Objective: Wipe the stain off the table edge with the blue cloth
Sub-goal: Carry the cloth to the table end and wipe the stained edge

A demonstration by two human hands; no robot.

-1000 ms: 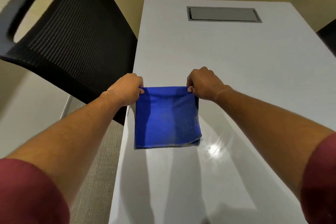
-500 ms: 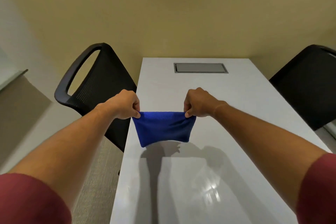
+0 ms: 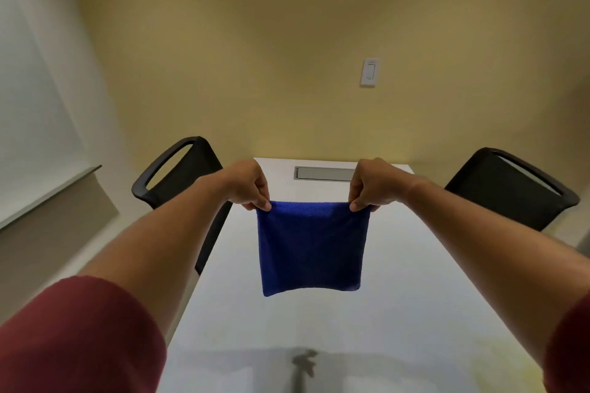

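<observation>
Two pinches carried the whole blue cloth [image 3: 311,249]: your left hand [image 3: 247,185] nipped its upper left corner between thumb and fingertips, and your right hand [image 3: 372,185] nipped the upper right corner the same way, the other fingers curled in. The top hem ran nearly straight between them, and the rest hung flat and square in the air, clear above the white table [image 3: 399,281], touching nothing else.

You could judge it light and limp. It draped under its own weight, the bottom hem bowed a little, and it looked like a soft microfibre weave that would fold or bunch wherever you pressed it. Nothing about it seemed fragile or slippery, so a loose grip looked enough. For wiping, corner pinches would probably give you little pressure; gathering it into a pad under one palm would likely serve better.

Relative to your hands, the cloth hung directly below and between them, out in front of you over the middle of the tabletop, with the black mesh chair [image 3: 178,175] off to your left and a second chair [image 3: 510,188] to your right. No stain showed on any table edge in view, so you could not tell from here which edge needed the cloth.
</observation>
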